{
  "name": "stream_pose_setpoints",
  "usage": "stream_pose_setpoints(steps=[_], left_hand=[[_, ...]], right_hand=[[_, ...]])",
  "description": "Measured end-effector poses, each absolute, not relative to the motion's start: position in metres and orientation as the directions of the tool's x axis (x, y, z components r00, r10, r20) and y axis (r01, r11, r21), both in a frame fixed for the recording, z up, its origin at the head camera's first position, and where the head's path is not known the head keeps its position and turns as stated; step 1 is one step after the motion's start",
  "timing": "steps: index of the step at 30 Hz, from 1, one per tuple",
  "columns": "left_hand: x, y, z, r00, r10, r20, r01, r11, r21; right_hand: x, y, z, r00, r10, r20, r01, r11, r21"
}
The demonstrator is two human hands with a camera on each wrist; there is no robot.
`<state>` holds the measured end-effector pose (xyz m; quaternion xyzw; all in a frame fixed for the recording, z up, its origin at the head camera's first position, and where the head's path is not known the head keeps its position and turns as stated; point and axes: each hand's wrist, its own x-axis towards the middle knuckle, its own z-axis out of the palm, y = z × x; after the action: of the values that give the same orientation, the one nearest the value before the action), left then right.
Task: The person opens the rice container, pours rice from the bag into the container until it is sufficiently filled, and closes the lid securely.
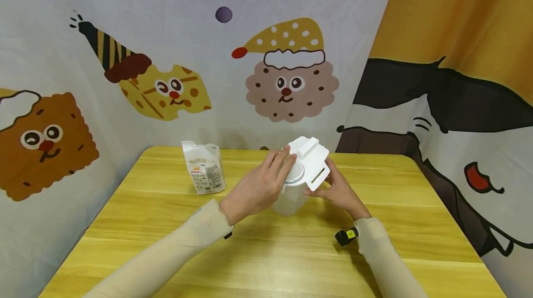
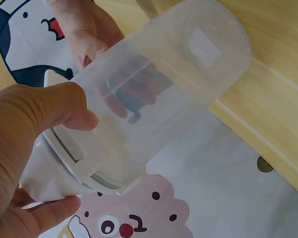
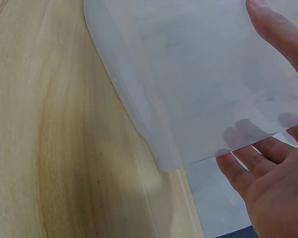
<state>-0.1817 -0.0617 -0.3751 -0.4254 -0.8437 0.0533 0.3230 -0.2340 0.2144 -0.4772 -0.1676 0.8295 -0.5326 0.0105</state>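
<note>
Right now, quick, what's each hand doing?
Left hand: grips the white lid of the container.
Right hand: holds the container's body.

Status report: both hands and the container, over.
Left hand grips the lid end. Right hand holds the clear container, tilted over the table. Bag stands apart, left.

Bright even light, soft shadows, wide-angle edge distortion, wrist views slightly blurred

Bag (image 1: 204,167) label print too small to read, container (image 3: 198,74) cut off by frame edge
</note>
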Motion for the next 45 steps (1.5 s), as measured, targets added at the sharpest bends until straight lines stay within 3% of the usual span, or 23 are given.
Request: stream_pose_setpoints(steps=[22,32,45], left_hand=[[-0.181,-0.055,-0.384,-0.404,0.766,0.5,0.591,0.636,-0.496],[-0.179,-0.053,-0.385,-0.396,0.744,0.538,0.614,0.65,-0.447],[-0.177,-0.062,-0.375,-0.468,0.731,0.496,0.749,0.626,-0.216]], right_hand=[[-0.234,0.213,-0.475,-0.942,-0.283,0.18,-0.288,0.408,-0.867],[-0.235,0.213,-0.474,-0.946,-0.278,0.169,-0.276,0.409,-0.87],[-0.235,0.215,-0.474,-0.95,-0.28,0.136,-0.245,0.405,-0.881]])
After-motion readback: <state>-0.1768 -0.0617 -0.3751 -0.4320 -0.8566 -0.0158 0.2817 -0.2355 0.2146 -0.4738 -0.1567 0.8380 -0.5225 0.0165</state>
